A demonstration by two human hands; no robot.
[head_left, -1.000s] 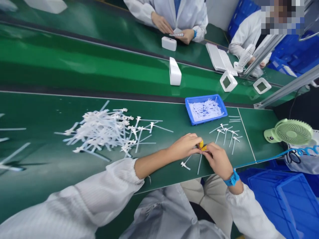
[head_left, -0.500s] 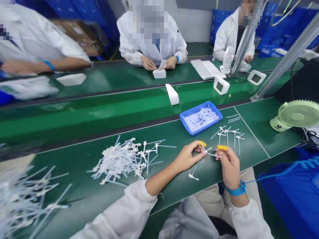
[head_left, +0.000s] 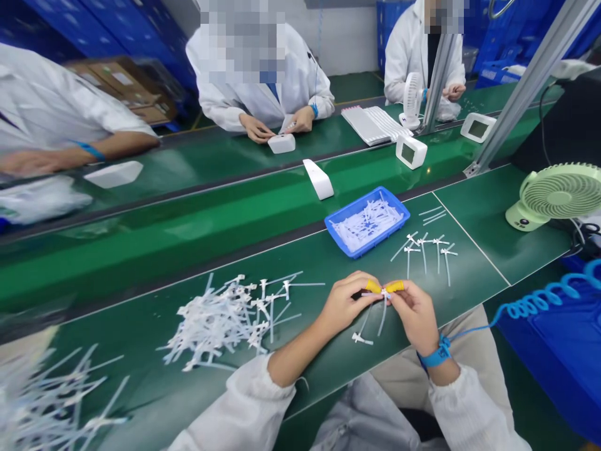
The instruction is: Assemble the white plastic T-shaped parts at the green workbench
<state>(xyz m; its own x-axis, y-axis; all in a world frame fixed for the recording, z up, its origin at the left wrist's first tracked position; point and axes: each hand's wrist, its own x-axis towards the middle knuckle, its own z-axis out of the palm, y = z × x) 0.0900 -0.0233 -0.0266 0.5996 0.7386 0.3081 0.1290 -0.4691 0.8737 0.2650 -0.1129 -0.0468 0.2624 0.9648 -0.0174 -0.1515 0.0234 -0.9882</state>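
My left hand (head_left: pixel 348 302) and my right hand (head_left: pixel 417 313) meet over the green bench, each with a yellow finger cover. Between their pinched fingertips is a small white connector with thin tubes (head_left: pixel 384 307), one tube hanging down. Just below lies another tube piece (head_left: pixel 362 339) on the bench. Several similar tube pieces (head_left: pixel 424 241) lie spread out to the right, near a few loose straight tubes (head_left: pixel 432 215). A blue tray (head_left: pixel 354 252) beyond my hands holds many small white pieces. To the left is a large pile of tube pieces (head_left: pixel 218 322).
A second pile (head_left: pixel 56 401) lies at the far left. A green fan (head_left: pixel 558 195) stands at the right, near a metal post (head_left: pixel 521 94). White devices (head_left: pixel 411 151) sit along the belt. Three people in white coats work opposite. A coiled blue cord (head_left: pixel 539 300) runs from my right wrist.
My hands have come together; my right hand moved left to the connector. The tube that pointed right now hangs down. The whole view has shifted slightly.
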